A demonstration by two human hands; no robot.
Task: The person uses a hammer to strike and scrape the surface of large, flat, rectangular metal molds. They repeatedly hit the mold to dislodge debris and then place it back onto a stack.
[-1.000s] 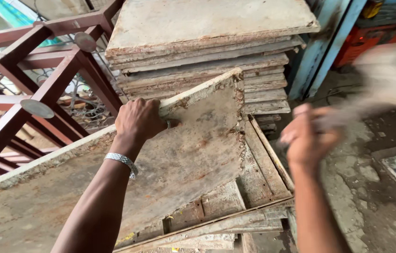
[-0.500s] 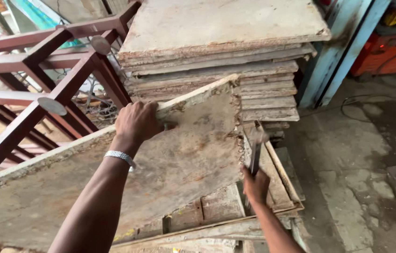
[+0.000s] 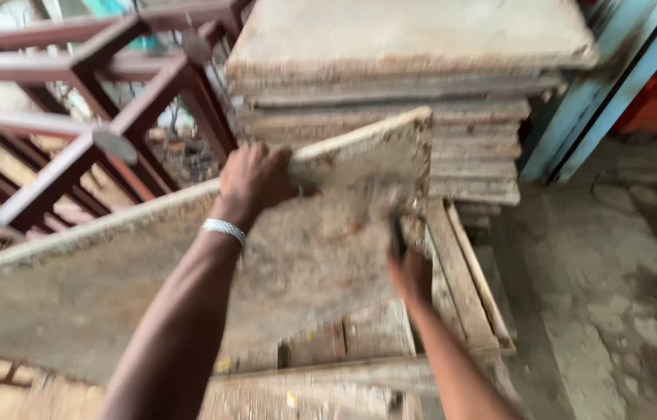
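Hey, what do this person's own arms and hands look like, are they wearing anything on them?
Both forearms are bare, with no sleeves and no gloves in view. The left hand has a silver metal bracelet around its wrist. The right hand is blurred, and no ring, watch or band can be made out on it.

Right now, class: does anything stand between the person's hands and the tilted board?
Nothing visible does. The left hand already grips the board at its top edge. The right hand holds a dark tool against the board's face; blur hides its exact contact.
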